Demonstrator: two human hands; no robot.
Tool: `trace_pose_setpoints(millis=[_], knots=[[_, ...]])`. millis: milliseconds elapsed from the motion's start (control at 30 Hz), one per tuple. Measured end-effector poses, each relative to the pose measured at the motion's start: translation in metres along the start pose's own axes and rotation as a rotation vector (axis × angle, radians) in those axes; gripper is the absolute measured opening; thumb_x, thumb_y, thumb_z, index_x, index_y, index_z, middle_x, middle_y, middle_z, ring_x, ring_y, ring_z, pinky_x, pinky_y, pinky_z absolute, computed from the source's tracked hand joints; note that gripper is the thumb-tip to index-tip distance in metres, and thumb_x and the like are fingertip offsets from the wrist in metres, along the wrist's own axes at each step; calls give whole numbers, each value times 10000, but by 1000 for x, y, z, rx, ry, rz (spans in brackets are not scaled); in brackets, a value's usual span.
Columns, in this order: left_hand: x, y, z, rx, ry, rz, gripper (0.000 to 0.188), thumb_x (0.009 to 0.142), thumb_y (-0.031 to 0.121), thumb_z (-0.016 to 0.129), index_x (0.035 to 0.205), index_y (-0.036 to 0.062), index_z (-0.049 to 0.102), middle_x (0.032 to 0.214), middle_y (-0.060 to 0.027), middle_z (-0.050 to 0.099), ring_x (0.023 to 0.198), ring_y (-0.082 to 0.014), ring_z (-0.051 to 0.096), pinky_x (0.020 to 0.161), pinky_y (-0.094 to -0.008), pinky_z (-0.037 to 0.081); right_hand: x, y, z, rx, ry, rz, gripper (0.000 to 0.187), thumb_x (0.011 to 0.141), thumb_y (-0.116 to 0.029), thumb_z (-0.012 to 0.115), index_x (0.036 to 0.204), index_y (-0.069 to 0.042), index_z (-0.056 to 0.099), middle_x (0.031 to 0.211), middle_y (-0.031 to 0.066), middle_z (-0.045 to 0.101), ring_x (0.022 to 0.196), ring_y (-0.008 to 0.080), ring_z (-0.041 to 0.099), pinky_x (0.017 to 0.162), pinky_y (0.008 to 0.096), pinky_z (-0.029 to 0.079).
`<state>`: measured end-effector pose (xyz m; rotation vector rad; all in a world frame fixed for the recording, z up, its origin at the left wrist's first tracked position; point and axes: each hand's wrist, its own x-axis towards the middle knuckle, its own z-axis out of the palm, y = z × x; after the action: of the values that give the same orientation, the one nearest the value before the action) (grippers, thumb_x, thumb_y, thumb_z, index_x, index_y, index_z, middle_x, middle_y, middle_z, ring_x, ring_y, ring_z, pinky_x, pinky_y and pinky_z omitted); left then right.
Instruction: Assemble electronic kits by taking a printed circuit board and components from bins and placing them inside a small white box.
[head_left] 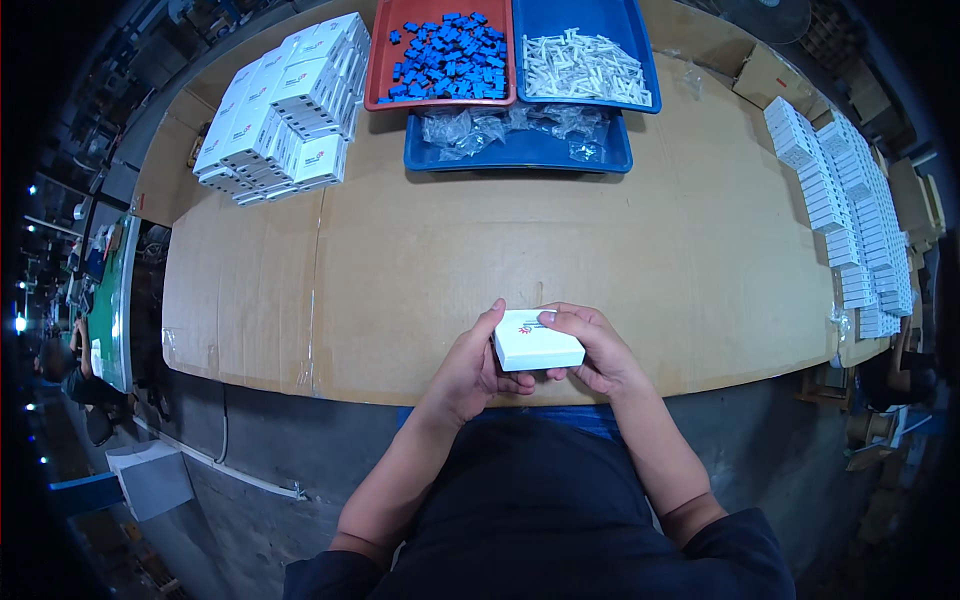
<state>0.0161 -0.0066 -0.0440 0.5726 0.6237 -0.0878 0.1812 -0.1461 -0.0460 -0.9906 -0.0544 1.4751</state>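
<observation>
A small white box (540,349) with a red mark and print on its top is held between both hands, just above the near edge of the cardboard-covered table (480,250). My left hand (475,360) grips its left side, thumb along the edge and fingertips curling underneath. On the other side my right hand (596,350) has its thumb on the top face and its fingers below the box. The underside of the box is hidden.
Stacked white boxes (270,110) stand at the far left; more white stacks (845,205) line the right edge. At the back, a red tray (385,60) holds blue parts, a blue tray (632,30) white pieces, and a lower blue tray (500,165) clear plastic bags. Other people sit at both sides.
</observation>
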Motion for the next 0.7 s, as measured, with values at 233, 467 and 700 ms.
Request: trace_pose_setpoints(millis=[233, 467, 700], knots=[[-8, 1, 11, 204, 108, 65, 525, 1074, 456, 545, 1230, -41, 615, 992, -159, 752, 788, -202, 767, 739, -317, 651, 2, 3, 6, -92, 152, -161, 375, 973, -166, 741, 1249, 50, 608, 913, 147, 741, 686, 183, 729, 492, 299, 584], [-10, 0, 7, 239, 67, 101, 507, 1089, 410, 538, 1257, -66, 596, 1032, -156, 747, 818, -205, 764, 730, -339, 661, 0, 0, 4, -188, 152, -221, 390, 974, -174, 745, 1272, 31, 598, 936, 139, 739, 701, 174, 724, 510, 293, 581], [7, -25, 2, 451, 81, 695, 571, 1087, 371, 556, 1478, -28, 437, 1380, -132, 606, 1259, -192, 609, 1065, -351, 517, -2, 14, -1, 257, -134, -110, 529, 1073, -299, 586, 1477, 27, 482, 1115, 114, 703, 749, 153, 710, 535, 274, 601]])
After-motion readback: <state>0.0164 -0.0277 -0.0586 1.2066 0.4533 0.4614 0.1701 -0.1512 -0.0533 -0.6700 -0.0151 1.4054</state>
